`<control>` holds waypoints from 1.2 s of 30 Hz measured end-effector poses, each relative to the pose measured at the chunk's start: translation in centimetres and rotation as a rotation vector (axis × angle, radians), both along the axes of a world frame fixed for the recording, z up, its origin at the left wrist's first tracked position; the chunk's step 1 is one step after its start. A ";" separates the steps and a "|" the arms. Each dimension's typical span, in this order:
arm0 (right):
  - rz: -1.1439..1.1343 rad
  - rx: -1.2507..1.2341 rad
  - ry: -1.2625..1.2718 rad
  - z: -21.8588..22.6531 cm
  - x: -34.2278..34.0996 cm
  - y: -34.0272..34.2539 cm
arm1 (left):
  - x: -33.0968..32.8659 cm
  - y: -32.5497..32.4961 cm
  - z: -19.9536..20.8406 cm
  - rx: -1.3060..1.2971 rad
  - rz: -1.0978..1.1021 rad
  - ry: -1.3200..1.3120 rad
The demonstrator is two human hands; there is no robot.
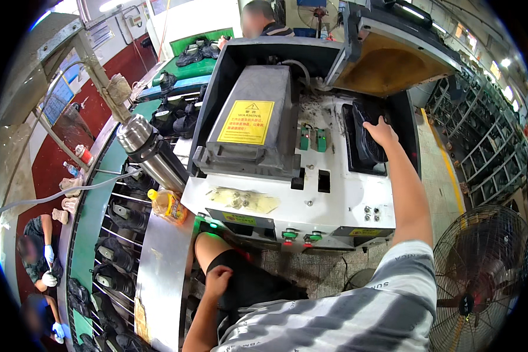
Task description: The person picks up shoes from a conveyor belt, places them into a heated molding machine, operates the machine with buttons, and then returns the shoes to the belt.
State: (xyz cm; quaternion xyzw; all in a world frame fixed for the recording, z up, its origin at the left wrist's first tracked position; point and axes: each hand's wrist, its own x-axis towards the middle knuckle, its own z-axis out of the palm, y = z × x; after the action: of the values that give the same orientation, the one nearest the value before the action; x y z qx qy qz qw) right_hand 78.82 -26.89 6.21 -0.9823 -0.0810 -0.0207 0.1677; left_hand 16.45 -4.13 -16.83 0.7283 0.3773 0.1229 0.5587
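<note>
On the right side of the white-topped machine (349, 199), a long black shoe (366, 138) lies in a dark rectangular recess (368, 170). My right hand (383, 132) reaches over from the right and grips the shoe's edge, thumb and fingers apart across it. Whether its sole faces up is hard to tell. A hinged lid (387, 61) with a tan underside stands raised above this recess. My left hand (218, 280) hangs by my thigh with fingers curled in, and nothing shows in it.
On the left runs a roller conveyor (97, 223) with several black shoes. A steel thermos (152, 149) and a yellow-capped bottle (167, 205) stand beside the machine. At right are a caged fan (466, 293) and metal racks (487, 152). Other people work at far left and behind.
</note>
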 end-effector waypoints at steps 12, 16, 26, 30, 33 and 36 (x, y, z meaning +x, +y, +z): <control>-0.986 1.551 0.099 -19.4 -23.4 -20.9 | 21.2 -13.3 2.9 -0.040 -0.965 -0.026; -0.724 1.840 0.398 -19.3 -23.7 -23.0 | 25.0 -12.0 2.3 0.042 -0.837 -0.051; 0.434 0.906 0.221 -24.9 -36.2 -6.1 | -2.9 6.6 0.0 -0.232 0.586 -0.513; 1.035 0.840 -0.080 -18.0 -40.6 4.3 | -22.7 9.5 -1.2 -0.028 1.168 -0.646; 1.083 0.828 -0.093 -15.7 -40.1 9.5 | -33.9 5.9 -4.7 0.146 1.363 -0.435; 0.991 0.599 -0.041 -14.1 -38.6 14.1 | -36.4 0.9 -6.4 0.206 1.434 -0.351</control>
State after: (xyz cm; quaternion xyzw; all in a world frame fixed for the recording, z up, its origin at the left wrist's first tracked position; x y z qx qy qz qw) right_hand 40.18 -12.80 -7.89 -0.7364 -0.5250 0.0191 0.4264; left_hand -19.92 -3.27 -23.22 0.3220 0.6517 0.6064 0.3223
